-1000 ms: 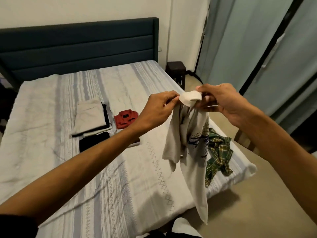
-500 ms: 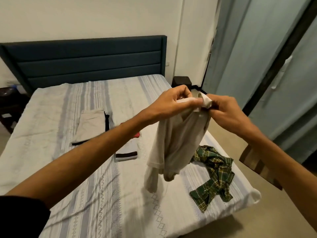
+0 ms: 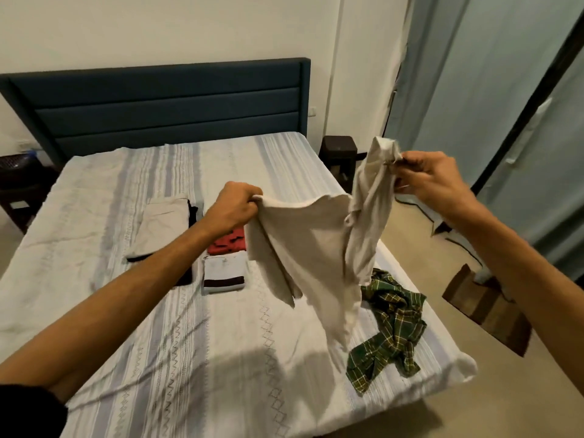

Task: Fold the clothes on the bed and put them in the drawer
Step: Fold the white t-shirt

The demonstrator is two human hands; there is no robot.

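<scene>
A cream T-shirt (image 3: 313, 238) hangs in the air over the bed (image 3: 126, 327), stretched between both hands. My left hand (image 3: 232, 207) grips one end of its top edge. My right hand (image 3: 426, 181) pinches the other end, held higher and further right. A crumpled green plaid shirt (image 3: 392, 324) lies on the bed's near right corner, below the hanging shirt. Folded clothes sit mid-bed: a beige piece (image 3: 161, 222) on a black one, a red piece (image 3: 229, 245), and a white piece with a dark band (image 3: 223, 276).
A dark blue headboard (image 3: 164, 105) stands at the far end. A small dark stool (image 3: 338, 150) is beside the bed's far right corner. Pale blue wardrobe doors (image 3: 493, 90) line the right side. A brown wooden piece (image 3: 483, 308) stands on the floor at right.
My hands have pulled apart, the left one going left and down, the right one right, spreading the bunched cream shirt open between them. The view has risen slightly.
</scene>
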